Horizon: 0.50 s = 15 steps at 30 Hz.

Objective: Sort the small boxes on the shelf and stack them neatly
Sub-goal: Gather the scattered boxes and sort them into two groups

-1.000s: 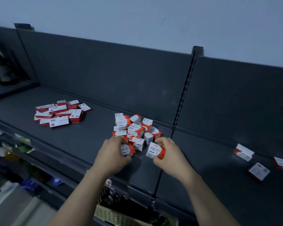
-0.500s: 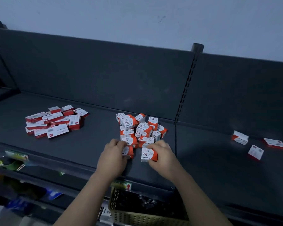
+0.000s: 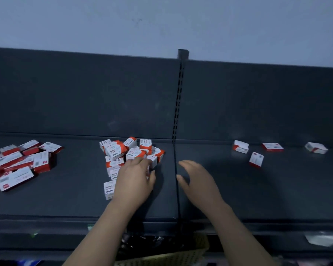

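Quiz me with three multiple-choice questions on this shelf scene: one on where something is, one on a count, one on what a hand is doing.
1. Where do the long flat boxes lie?
A. far left of the shelf
B. far right
C. in the basket below

2. How many boxes lie scattered right of the slotted upright?
A. one
B. four
C. nine

3. What is the right hand holding?
A. a box
B. a basket
C. nothing

Answers: 1 A, they are heaped at the left edge of the view. 2 B, four separate boxes show there. 3 C, its fingers are spread over bare shelf.
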Motion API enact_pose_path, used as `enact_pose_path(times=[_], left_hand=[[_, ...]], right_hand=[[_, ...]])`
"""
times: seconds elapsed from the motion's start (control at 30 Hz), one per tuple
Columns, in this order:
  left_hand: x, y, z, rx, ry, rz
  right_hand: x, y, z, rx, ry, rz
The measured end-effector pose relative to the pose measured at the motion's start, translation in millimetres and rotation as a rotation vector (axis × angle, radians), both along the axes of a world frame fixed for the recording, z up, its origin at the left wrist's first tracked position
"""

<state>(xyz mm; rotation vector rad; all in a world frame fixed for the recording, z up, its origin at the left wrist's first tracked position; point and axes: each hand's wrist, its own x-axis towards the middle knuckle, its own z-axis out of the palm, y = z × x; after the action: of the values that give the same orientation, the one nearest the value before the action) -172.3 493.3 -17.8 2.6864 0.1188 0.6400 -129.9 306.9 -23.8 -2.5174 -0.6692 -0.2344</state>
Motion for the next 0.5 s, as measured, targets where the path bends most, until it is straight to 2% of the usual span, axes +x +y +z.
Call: enact_pose_path(times=[0.27, 0.5], left_hand=[[47, -91, 5, 0.051, -0.006, -0.2], [105, -183, 5, 0.031, 0.065, -0.287]], right_hand=[[15, -104, 8, -0.009, -0.023, -0.231], [53, -202, 10, -0.031, -0.001, -0.33]])
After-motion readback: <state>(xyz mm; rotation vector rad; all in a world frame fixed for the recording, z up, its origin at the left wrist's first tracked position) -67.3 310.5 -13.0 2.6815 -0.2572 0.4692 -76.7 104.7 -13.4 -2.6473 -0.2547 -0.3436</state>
